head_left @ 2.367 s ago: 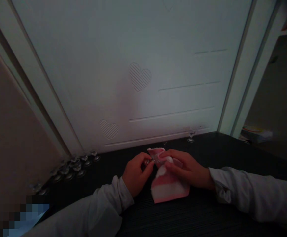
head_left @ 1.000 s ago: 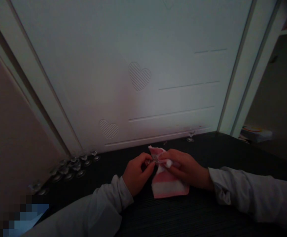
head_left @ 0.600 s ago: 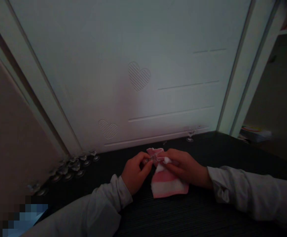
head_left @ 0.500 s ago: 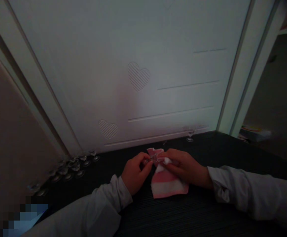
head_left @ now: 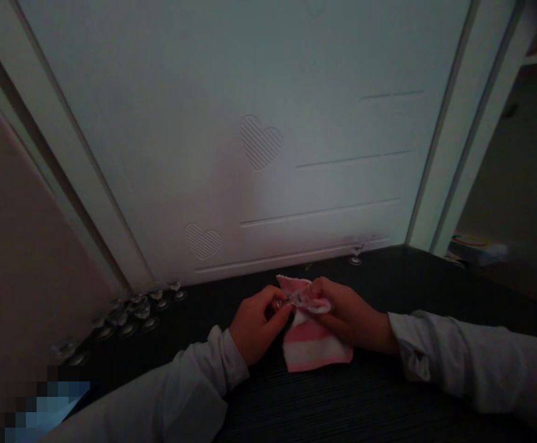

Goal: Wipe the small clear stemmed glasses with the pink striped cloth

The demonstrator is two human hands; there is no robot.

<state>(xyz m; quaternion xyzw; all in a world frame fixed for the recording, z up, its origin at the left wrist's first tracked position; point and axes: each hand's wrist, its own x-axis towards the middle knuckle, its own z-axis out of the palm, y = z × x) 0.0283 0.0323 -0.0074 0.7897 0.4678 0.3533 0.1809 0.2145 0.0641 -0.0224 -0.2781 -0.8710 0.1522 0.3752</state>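
Low in the middle of the head view, my left hand (head_left: pixel 258 323) pinches a small clear glass (head_left: pixel 296 299). Its shape is mostly hidden by fingers and fabric. My right hand (head_left: pixel 349 314) is closed on a pink and white striped cloth (head_left: pixel 317 351), bunched up against the glass. The cloth's lower end hangs down over the dark tabletop. Several small stemmed glasses (head_left: pixel 139 307) stand grouped at the left by the wall. One more stemmed glass (head_left: pixel 356 253) stands at the back right, close to the white panel.
Behind the dark tabletop (head_left: pixel 268 406) rises a white panel (head_left: pixel 167 154) with engraved hearts and grooves. A tiny light-coloured bit (head_left: pixel 308 267) lies near the back edge. At the far right, a pile of papers or books (head_left: pixel 478 249) sits beyond the panel's frame.
The fingers of my right hand have shifted and curled, folding the cloth more around the glass. More of the clear glass shows now. My left hand has moved slightly right.
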